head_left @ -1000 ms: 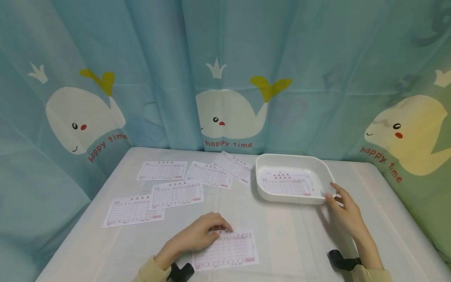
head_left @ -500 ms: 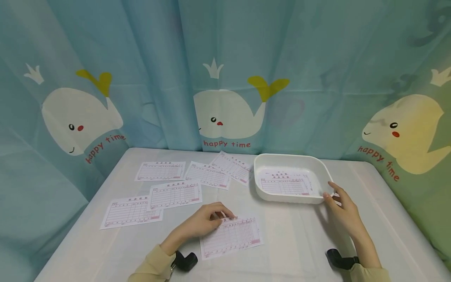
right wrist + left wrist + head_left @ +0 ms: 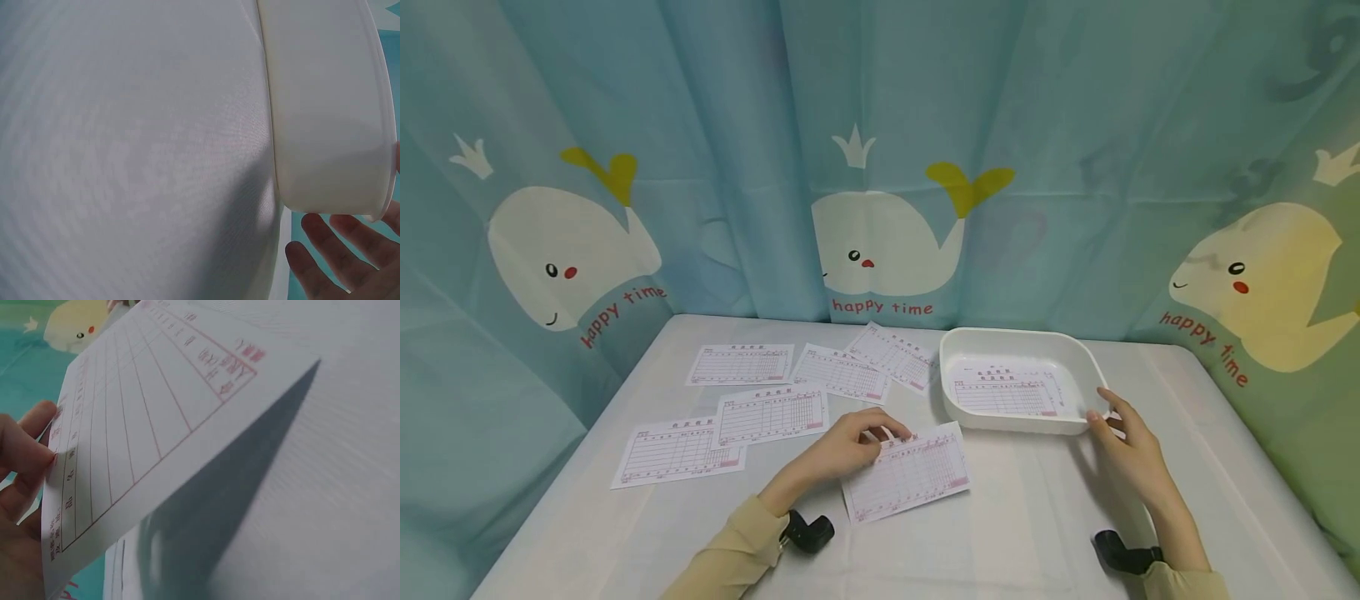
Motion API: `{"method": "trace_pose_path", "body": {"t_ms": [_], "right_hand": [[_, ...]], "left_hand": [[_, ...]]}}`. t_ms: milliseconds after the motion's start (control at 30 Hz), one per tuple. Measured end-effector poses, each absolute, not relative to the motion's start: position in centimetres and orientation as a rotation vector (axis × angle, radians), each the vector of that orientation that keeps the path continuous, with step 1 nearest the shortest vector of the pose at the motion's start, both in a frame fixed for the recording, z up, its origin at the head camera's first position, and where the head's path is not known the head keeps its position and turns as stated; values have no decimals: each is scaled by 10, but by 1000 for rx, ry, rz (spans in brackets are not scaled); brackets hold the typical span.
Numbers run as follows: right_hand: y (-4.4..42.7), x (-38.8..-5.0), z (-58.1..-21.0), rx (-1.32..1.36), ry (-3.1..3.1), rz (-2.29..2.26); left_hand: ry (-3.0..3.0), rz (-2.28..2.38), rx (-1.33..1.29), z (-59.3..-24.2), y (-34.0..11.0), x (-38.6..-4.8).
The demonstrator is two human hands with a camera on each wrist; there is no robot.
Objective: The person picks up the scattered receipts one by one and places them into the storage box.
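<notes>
In the head view my left hand (image 3: 848, 446) pinches the top edge of a printed form (image 3: 910, 473); the left wrist view shows thumb and fingers on that form (image 3: 144, 412), which slants above the cloth with a shadow under it. My right hand (image 3: 1135, 454) holds the near right corner of a white tray (image 3: 1015, 423), thumb and forefinger at its rim. Similar forms lie in the tray, overlapping. In the right wrist view the other fingers of the right hand (image 3: 350, 256) are spread beside the tray's end wall (image 3: 334, 125).
Several printed forms lie left of the tray: a back-left one (image 3: 740, 365), a far-left one (image 3: 673, 454), one overlapping it (image 3: 771, 414), and two overlapping near the tray (image 3: 838, 373). A white cloth covers the table (image 3: 1030, 517); a whale-print curtain (image 3: 730, 208) hangs behind it.
The left hand has moved up and to the right, bringing the form off its former place near the table's front toward the tray. The right hand stays at the tray's corner.
</notes>
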State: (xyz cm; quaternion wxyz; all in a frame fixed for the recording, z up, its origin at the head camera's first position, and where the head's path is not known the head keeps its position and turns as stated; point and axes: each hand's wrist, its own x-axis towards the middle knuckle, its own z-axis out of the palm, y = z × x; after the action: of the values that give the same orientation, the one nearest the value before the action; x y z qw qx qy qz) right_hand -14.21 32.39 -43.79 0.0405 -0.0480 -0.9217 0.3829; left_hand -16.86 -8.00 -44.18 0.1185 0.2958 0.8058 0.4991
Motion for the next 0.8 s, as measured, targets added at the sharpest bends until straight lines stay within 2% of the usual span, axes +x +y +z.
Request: {"method": "trace_pose_path", "body": {"t_ms": [800], "right_hand": [[325,-143,-440,-129,-2805,1164]], "left_hand": [[2376,1502,788,-410,-36,-206]]}}
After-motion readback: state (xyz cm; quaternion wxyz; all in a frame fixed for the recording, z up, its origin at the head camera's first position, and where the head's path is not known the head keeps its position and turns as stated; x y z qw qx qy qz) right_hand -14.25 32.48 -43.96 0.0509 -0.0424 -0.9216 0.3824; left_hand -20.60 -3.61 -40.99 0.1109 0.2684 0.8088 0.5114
